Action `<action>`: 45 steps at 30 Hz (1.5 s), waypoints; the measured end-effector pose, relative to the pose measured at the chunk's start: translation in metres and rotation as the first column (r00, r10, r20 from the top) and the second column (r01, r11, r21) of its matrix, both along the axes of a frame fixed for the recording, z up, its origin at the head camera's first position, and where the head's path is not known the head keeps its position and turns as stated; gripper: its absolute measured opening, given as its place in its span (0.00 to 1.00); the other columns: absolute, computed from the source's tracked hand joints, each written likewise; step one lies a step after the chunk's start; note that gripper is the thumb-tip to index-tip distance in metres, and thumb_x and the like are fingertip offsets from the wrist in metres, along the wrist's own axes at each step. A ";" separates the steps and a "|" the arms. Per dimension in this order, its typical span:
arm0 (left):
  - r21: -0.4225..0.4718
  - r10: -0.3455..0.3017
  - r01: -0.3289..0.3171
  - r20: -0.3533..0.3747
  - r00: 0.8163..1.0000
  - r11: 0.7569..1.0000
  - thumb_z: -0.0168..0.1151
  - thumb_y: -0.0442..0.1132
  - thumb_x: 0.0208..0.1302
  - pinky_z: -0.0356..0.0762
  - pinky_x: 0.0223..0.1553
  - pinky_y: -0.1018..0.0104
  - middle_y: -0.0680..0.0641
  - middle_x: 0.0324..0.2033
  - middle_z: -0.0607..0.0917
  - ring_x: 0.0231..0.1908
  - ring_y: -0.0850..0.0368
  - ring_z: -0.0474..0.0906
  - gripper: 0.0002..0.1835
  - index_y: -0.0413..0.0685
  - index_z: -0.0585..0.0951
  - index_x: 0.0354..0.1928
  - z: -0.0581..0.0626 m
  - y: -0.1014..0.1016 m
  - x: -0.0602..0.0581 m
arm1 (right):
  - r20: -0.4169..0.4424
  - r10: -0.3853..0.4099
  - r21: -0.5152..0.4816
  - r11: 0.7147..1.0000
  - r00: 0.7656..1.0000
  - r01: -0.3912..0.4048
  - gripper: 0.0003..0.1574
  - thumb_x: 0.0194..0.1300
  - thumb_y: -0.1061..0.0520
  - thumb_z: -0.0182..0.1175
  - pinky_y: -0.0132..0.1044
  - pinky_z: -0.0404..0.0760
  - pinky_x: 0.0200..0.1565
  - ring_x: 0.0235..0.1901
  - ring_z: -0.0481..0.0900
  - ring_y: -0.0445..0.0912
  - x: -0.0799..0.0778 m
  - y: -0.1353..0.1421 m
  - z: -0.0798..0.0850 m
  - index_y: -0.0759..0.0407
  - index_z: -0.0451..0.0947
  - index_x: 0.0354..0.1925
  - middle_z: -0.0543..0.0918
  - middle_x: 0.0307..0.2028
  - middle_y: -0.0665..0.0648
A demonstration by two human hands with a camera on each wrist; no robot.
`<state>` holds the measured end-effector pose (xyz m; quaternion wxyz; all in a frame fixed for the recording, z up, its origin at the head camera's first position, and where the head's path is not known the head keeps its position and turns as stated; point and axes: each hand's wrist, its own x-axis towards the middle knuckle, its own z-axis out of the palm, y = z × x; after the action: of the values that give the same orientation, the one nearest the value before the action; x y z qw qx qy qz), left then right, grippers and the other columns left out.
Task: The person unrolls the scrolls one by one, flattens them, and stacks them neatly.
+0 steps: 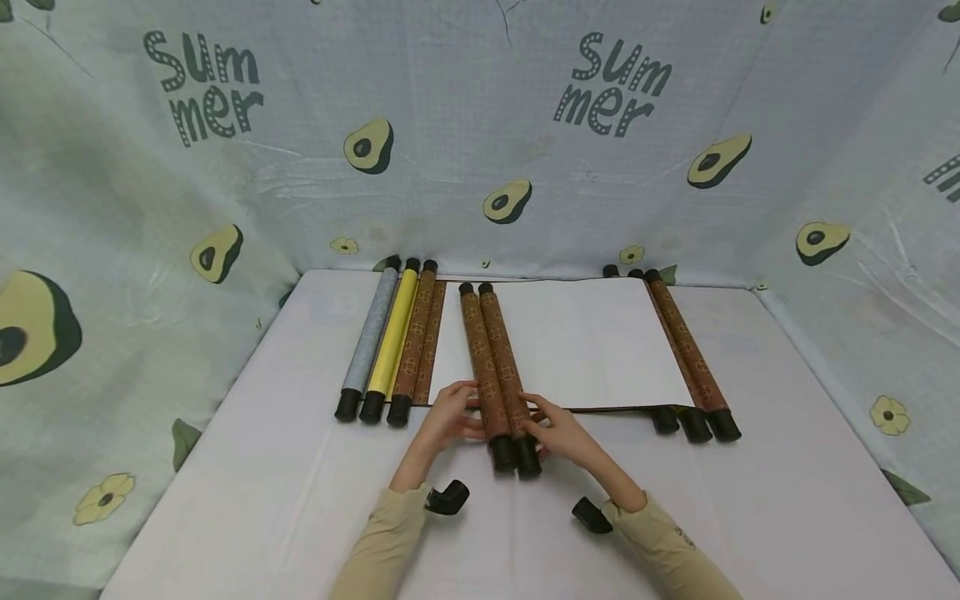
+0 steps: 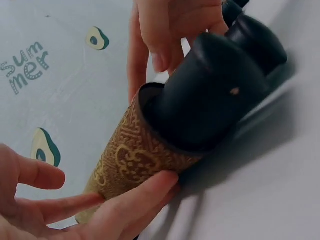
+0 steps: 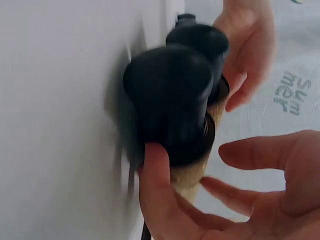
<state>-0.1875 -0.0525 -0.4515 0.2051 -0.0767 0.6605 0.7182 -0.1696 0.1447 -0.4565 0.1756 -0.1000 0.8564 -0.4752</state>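
A brown patterned scroll point(image 1: 481, 367), rolled up on its two side-by-side rollers with black end knobs point(image 1: 527, 460), lies lengthwise in the middle of the head view. My left hand point(image 1: 450, 417) holds its left side near the close end; in the left wrist view the fingers point(image 2: 145, 195) lie along the patterned roll. My right hand point(image 1: 558, 429) holds the right side, and in the right wrist view one finger point(image 3: 157, 175) presses below the black knob. Under the far part of this scroll spreads an unrolled white sheet point(image 1: 600, 342).
Left of the sheet lie a grey roller point(image 1: 369, 333), a yellow roller point(image 1: 393, 333) and brown rollers point(image 1: 416, 333). More brown rollers with black knobs point(image 1: 686, 350) line its right edge. The white table point(image 1: 262, 500) meets an avocado-print cloth point(image 1: 450, 100) behind.
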 end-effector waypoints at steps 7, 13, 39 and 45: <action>-0.123 -0.015 0.013 -0.015 1.000 0.992 0.40 0.41 0.68 0.80 0.36 0.57 0.30 0.52 0.71 0.35 0.44 0.81 0.23 0.34 0.63 0.61 0.008 -0.009 -0.010 | -0.033 0.007 0.037 0.999 0.999 -0.006 0.23 0.62 0.57 0.50 0.36 0.78 0.26 0.29 0.79 0.44 -0.017 0.006 0.007 0.55 0.68 0.57 0.79 0.43 0.67; -0.133 -0.014 0.006 -0.053 0.998 0.991 0.41 0.42 0.68 0.78 0.43 0.57 0.31 0.56 0.68 0.46 0.39 0.75 0.25 0.35 0.60 0.62 0.011 -0.012 -0.026 | 0.018 -0.022 -0.035 0.999 1.000 0.023 0.23 0.65 0.56 0.48 0.37 0.80 0.33 0.34 0.80 0.49 -0.045 0.010 0.015 0.61 0.67 0.57 0.75 0.47 0.68; -0.019 0.024 -0.025 -0.055 0.998 1.000 0.65 0.58 0.46 0.79 0.30 0.50 0.39 0.49 0.74 0.34 0.45 0.81 0.37 0.45 0.68 0.54 -0.219 -0.034 -0.208 | 0.138 -0.063 -0.041 0.997 0.988 0.069 0.43 0.53 0.50 0.64 0.38 0.80 0.29 0.36 0.80 0.49 -0.091 -0.020 -0.001 0.66 0.58 0.61 0.73 0.51 0.69; -0.053 0.057 -0.061 -0.067 0.996 0.997 0.70 0.58 0.39 0.79 0.28 0.52 0.42 0.41 0.79 0.29 0.47 0.82 0.42 0.48 0.66 0.57 -0.197 -0.023 -0.194 | 0.029 -0.052 0.065 0.997 0.998 0.050 0.47 0.47 0.49 0.68 0.36 0.79 0.28 0.32 0.81 0.47 -0.088 -0.022 0.001 0.68 0.59 0.58 0.79 0.43 0.68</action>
<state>-0.3819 -0.0756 -0.6481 0.1598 -0.0783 0.6836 0.7078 -0.2580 0.1226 -0.4550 0.1797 -0.0649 0.8707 -0.4532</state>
